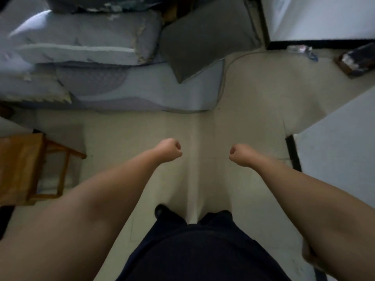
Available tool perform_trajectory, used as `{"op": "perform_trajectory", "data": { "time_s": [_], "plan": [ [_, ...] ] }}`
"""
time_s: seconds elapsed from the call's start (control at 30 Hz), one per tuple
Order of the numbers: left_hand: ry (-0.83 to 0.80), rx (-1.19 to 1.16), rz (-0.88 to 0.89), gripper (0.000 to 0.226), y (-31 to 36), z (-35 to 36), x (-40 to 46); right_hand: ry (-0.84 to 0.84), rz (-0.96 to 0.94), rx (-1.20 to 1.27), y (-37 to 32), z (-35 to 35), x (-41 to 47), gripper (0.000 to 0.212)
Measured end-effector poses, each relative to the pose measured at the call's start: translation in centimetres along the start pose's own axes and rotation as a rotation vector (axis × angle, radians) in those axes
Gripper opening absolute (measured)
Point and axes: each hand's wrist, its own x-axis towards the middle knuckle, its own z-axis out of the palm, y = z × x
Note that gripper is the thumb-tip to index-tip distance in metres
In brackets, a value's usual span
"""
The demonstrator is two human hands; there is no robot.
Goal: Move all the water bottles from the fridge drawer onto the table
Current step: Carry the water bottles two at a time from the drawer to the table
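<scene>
Two fists hang over bare floor: our left hand (169, 148) and right hand (241, 154), fingers curled, holding nothing. No bottles or drawer visible; a white fridge-like cabinet (316, 17) stands far right, nearer our right hand.

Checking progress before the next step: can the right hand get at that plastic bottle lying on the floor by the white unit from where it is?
Probably not yet. The right hand, fisted and empty, hangs over bare floor, well short of the bottle; nothing blocks the way.

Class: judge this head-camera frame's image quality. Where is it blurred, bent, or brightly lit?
Head view: soft all over, with both fists, left hand and right hand, blurred; wide-angle bending curves the forearms outward; brightest on the pale cushions; the wooden stool sits dimmer at the edge.
</scene>
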Motion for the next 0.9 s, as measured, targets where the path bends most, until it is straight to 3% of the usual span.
{"op": "perform_trajectory", "data": {
  "time_s": [0.17, 0.4, 0.63, 0.9],
  "plan": [
    [0.062, -0.093, -0.162, 0.027, -13.2, -4.9, -2.9, -0.017, -0.159, -0.083, -13.3, 3.3, 1.7, 0.029],
    [0.192, -0.292, -0.334, 0.028, -26.4, -8.8, -7.8, -0.066, -0.338, -0.238, -27.7, 7.0, 2.8, 0.029],
    [0.290, -0.598, -0.525, 0.024, -36.0, -7.1, -13.0, -0.158, -0.554, -0.506, -39.9, 10.0, 3.7, 0.031],
    [0.450, -0.884, -0.862, 0.008, -47.4, -5.1, -20.6, -0.332, -0.837, -0.808, -57.2, 16.8, 3.2, 0.034]
  ]
}}
